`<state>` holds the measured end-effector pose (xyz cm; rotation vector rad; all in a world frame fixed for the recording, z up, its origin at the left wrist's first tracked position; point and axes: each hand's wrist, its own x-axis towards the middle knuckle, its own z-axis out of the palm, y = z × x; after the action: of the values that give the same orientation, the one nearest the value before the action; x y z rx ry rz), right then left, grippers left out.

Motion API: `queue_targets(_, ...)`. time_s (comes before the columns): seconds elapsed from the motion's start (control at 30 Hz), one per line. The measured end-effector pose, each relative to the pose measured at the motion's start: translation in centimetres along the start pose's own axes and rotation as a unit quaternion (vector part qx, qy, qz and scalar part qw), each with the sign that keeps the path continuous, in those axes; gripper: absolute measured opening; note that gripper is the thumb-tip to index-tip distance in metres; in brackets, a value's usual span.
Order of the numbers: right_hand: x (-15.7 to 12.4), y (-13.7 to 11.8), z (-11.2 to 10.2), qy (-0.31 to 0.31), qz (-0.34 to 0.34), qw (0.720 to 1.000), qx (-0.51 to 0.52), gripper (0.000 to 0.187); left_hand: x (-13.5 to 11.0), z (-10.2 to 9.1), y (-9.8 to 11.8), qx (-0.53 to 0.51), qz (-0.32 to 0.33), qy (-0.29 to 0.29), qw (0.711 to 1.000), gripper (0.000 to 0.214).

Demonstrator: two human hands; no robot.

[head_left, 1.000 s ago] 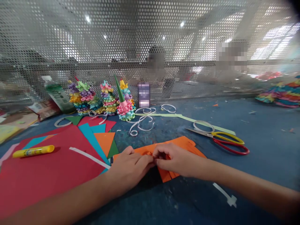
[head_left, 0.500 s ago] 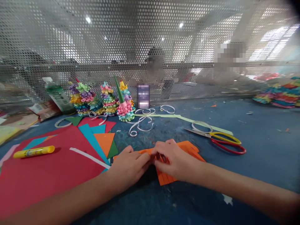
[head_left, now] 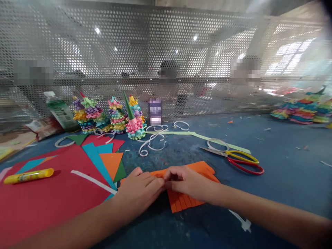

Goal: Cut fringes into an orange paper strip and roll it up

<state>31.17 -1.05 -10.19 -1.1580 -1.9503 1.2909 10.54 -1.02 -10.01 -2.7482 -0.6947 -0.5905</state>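
a fringed orange paper (head_left: 184, 202) is gripped at its upper edge by the left hand (head_left: 137, 193) and the right hand (head_left: 189, 181), their fingers meeting. a red card sheet (head_left: 52, 197) and a glue stick (head_left: 28, 175) are laid to the left; red-and-yellow-handled scissors (head_left: 242, 156) are seen to the right, and curled-paper cone trees (head_left: 135, 128) are stood beyond.

Bright, soft shadows — edges warped, hazy

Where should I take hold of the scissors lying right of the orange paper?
Probably by the red and yellow handle loops, coming from the right with the right hand: the scissors lie flat on the blue table, loops toward that side, blades pointing left.
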Motion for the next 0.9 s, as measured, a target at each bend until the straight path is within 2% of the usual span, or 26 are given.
queue_targets(0.1,-0.1,-0.2,0.2,0.016,-0.004,1.000,-0.025,0.005,0.1,0.0,0.0,0.010,0.003,0.013,1.000,0.030)
queue_targets(0.17,-0.4,-0.8,0.4,0.036,-0.030,0.994,-0.098,0.005,0.1,0.1,0.0,0.004,-0.005,0.007,1.000,0.034)
queue_targets(0.23,-0.6,-1.5,0.5,0.057,-0.072,0.978,-0.188,0.007,0.1,0.2,0.0,-0.002,-0.022,0.000,1.000,0.037)
queue_targets(0.3,-0.7,-1.9,0.6,0.063,-0.097,0.965,-0.237,0.010,0.1,0.2,0.1,-0.004,-0.028,0.001,1.000,0.039)
queue_targets(0.37,-0.7,-1.8,0.7,0.057,-0.084,0.972,-0.213,0.011,0.1,0.2,0.1,-0.004,-0.024,0.008,1.000,0.038)
queue_targets(0.47,-0.4,-1.0,0.7,0.034,-0.021,0.994,-0.101,0.011,0.1,0.2,0.2,-0.006,-0.015,0.017,1.000,0.035)
queue_targets(0.57,-0.3,-0.5,0.7,0.016,0.012,0.999,-0.048,0.012,0.1,0.1,0.1,-0.008,-0.006,0.014,1.000,0.034)
queue_targets(0.77,-0.6,-1.5,0.5,0.064,-0.103,0.977,-0.178,0.011,0.1,0.1,0.0,0.011,0.004,0.018,1.000,0.033)
queue_targets(0.9,-0.6,-1.9,0.4,0.048,-0.099,0.979,-0.174,0.011,0.2,0.2,0.1,0.012,0.004,0.039,0.999,0.034)
